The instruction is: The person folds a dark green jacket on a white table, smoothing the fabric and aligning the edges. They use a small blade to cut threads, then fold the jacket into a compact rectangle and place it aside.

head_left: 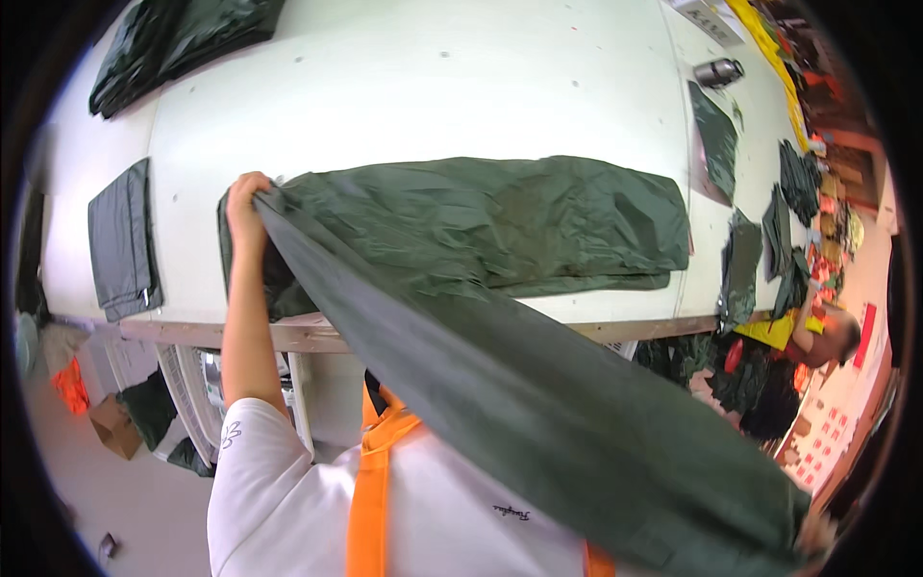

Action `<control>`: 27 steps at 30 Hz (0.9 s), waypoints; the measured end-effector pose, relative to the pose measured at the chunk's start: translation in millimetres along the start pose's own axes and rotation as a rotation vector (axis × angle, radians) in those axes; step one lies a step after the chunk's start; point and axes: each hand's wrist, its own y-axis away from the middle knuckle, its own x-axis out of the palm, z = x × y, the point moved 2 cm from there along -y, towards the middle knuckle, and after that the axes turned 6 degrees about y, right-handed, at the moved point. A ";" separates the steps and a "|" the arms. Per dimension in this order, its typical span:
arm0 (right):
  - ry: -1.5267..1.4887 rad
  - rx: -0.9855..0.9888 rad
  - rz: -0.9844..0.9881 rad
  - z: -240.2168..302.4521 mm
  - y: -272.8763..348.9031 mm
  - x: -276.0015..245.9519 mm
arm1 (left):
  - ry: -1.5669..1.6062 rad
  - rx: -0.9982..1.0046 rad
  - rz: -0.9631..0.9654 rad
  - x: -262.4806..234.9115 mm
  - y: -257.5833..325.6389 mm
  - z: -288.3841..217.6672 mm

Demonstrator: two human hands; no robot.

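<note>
A dark green, thin-coated garment (433,221), perhaps rain trousers, lies lengthwise along the near part of the white table (413,87). My left hand (248,200) is closed on its upper left corner, fingers folded over the cloth. From that corner a long leg-like panel (538,394) stretches diagonally over the table edge and across my front. At the lower right rim my right hand (817,534), blurred and partly cut off, grips the panel's far end. The cloth between the hands is drawn out fairly straight.
A folded grey-green piece (125,240) lies left on the table, and a dark glossy stack (183,48) at the far left. A metal flask (718,72) and several green pieces (738,269) lie to the right. Beyond them a person (822,332) is at work.
</note>
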 end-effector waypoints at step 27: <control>0.161 0.539 -0.230 -548.1 -144.2 127.1 | -0.684 0.003 -0.032 64.3 46.9 -135.2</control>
